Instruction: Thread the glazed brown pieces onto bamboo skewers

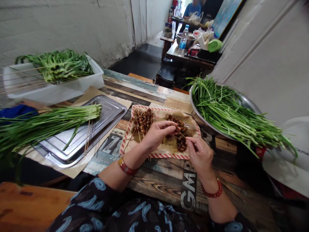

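A paper-lined tray with a red-and-white striped rim [159,156] lies in front of me, holding glossy dark brown food. At its left side, several filled skewers [143,120] lie close together. Loose brown pieces [181,142] sit in the right half. Over the tray, my left hand [160,133] is closed in a pinch at a small brown piece, partly hidden by the fingers. My right hand [200,154] pinches a thin wooden skewer [182,136], whose tip points toward the left fingertips.
On the left, garlic chives [72,116] and bare skewers [87,137] lie on a metal tray [79,141]. Behind it stands a white bin [79,85] of greens. A metal bowl [201,118] heaped with chives is at right. A person [192,10] sits in the background.
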Demonstrator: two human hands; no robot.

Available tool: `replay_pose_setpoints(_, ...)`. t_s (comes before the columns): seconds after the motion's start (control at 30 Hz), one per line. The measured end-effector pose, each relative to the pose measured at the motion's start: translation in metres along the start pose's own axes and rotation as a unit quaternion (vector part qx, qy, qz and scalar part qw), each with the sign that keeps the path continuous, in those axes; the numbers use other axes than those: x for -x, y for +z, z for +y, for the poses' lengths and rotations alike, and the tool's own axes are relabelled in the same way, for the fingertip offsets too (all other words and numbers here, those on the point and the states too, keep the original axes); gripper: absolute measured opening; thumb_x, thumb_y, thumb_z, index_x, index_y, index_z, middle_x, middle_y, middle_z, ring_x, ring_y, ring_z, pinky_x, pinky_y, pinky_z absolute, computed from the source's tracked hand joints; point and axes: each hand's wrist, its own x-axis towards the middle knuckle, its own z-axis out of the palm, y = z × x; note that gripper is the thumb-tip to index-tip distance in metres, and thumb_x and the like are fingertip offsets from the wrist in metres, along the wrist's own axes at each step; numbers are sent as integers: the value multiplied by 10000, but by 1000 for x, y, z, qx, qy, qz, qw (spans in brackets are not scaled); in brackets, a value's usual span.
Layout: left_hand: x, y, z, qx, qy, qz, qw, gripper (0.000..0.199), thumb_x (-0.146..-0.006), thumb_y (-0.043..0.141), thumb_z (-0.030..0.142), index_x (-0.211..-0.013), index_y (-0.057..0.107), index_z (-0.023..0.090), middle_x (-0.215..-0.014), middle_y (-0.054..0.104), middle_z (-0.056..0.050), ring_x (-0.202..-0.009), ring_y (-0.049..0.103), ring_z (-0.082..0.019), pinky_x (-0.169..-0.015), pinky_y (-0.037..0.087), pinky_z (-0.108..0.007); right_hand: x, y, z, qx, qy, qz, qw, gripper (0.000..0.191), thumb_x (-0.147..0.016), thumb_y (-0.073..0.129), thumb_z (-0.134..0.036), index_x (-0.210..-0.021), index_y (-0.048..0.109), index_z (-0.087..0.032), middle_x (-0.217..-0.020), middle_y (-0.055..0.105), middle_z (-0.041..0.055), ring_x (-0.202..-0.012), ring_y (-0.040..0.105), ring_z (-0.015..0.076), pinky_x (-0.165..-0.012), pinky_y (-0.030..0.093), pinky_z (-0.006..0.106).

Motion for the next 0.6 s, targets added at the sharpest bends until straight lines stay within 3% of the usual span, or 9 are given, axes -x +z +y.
replay_pose_setpoints(0.2, 1, 4, -11, -13, -28, -38, 999, 294, -665, 810, 315, -890, 751, 134, -836, 747, -72, -762, 662, -150, -751, 497, -274, 0, 3, -3, 6, -9, -8, 1000, 151, -937, 513, -208, -900, 659, -215, -808, 700, 30, -745, 656, 155, -721, 526, 292)
replay_pose_setpoints(0.37, 3, 8, -16, -24, -32, -34, 999, 293, -663, 812, 314, -882, 750, 130, -833, 743, -67, -763, 660, -143, -755, 494, -265, 0, 4, -6, 20, 11, -4, 1000, 136, -939, 536, -254, -871, 644, -208, -777, 690, 23, -713, 640, 149, -695, 517, 277)
replay_pose_setpoints(0.47, 4, 7, -11, -31, -35, -47, 998, 315, -663, 814, 314, -913, 747, 134, -865, 744, -75, -794, 665, -150, -771, 493, -273, 0, 3, -5, 21, 19, 2, 1000, 123, -928, 554, -265, -855, 640, -216, -762, 686, 12, -687, 635, 148, -675, 516, 274)
replay_pose_setpoints(0.6, 1, -2, 4, -70, -1, -41, 997, 468, -682, 802, 327, -1111, 695, 172, -1013, 730, -84, -790, 653, -138, -697, 483, -249, -1, -2, 4, 28, 24, 14, 999, 117, -921, 554, -256, -861, 645, -213, -781, 692, 18, -701, 635, 153, -681, 512, 279)
